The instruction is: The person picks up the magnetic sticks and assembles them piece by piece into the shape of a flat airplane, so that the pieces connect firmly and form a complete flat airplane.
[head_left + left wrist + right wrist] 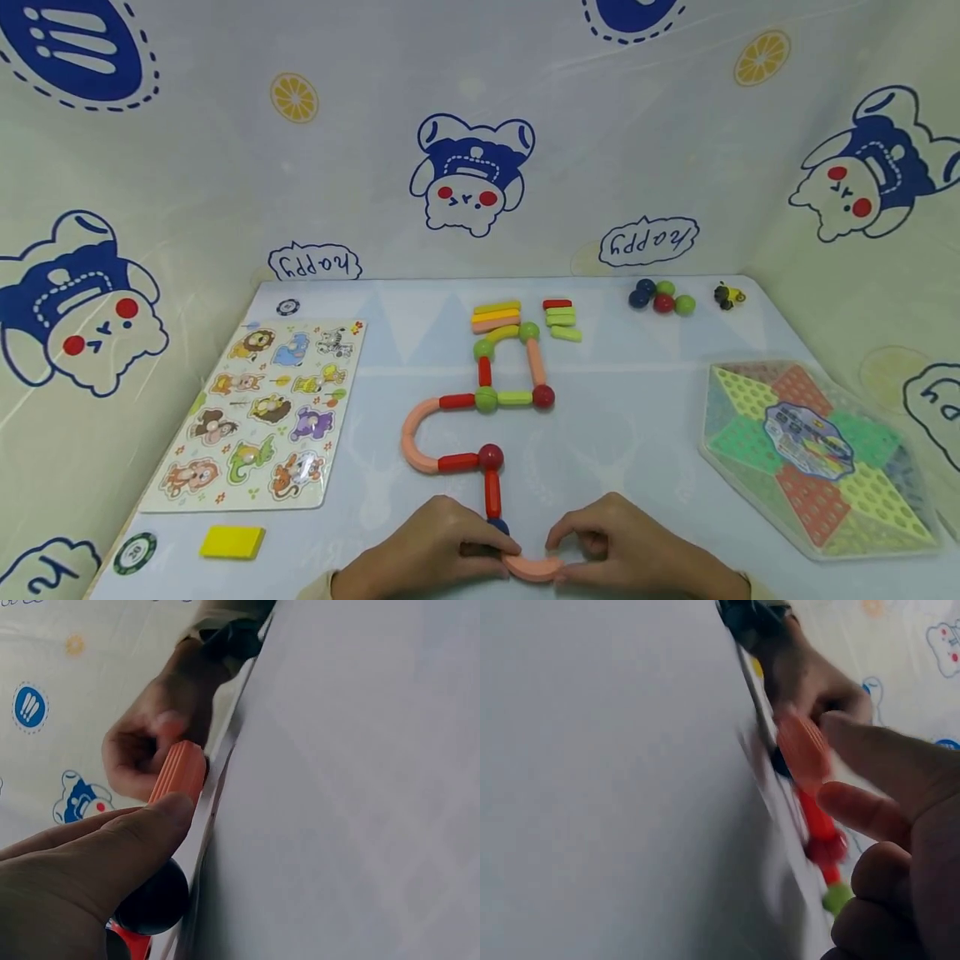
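A curved salmon-pink toy rod [533, 569] lies at the near edge, bowed toward me. My left hand [442, 546] pinches its left end, the thumb along the ribbed side of the rod [180, 774] in the left wrist view. The thumb and index finger of my right hand [637, 550] hold the right end. Just beyond the left fingertips is a dark blue ball [498, 527], partly hidden by that hand. From it a red rod [492, 495] runs to a red ball [491, 457], joining a winding chain of rods and balls.
Spare rods [496, 317] and short sticks [560, 317] lie beyond the chain. Several loose balls [663, 302] and a small yellow-black figure [728, 296] sit back right. An animal puzzle board [258, 417] and yellow block [232, 542] are left; a hexagonal clear box [817, 458] is right.
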A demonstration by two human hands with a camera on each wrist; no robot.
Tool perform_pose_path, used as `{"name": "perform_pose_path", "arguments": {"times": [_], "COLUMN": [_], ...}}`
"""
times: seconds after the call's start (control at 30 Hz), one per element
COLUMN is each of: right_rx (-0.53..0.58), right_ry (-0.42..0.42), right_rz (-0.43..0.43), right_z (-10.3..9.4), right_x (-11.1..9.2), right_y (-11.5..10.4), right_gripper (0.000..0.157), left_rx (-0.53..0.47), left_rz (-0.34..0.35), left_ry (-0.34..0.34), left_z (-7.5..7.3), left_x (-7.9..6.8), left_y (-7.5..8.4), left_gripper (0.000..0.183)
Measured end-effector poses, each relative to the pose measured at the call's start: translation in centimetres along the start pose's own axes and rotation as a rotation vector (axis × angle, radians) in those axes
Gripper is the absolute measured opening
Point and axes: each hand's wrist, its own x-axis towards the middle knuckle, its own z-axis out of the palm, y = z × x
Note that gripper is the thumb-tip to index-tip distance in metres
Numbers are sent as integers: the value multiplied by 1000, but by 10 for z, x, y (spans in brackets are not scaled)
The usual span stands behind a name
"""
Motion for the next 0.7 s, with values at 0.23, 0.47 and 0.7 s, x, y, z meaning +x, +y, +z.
{"name": "perform_pose_path", "arguments": {"times": [0.23,0.47,0.7], "right_rx": [-312,-556,-651], "right_ry": [306,575,497], "right_rz": [286,530,642], "right_z": [-106,-209,-246], "right_x": [23,51,71], "right_y": [34,92,130], "right_gripper": [21,31,45], "left_rx": [0,3,-46], "left_rz": [-33,-15,-13], "left_ry": [5,16,-5], "left_z": [-5,-5,-1], "left_x": [-2,-2,-2], "left_y": [-2,-3,-1], "left_gripper": [24,24,24]}}
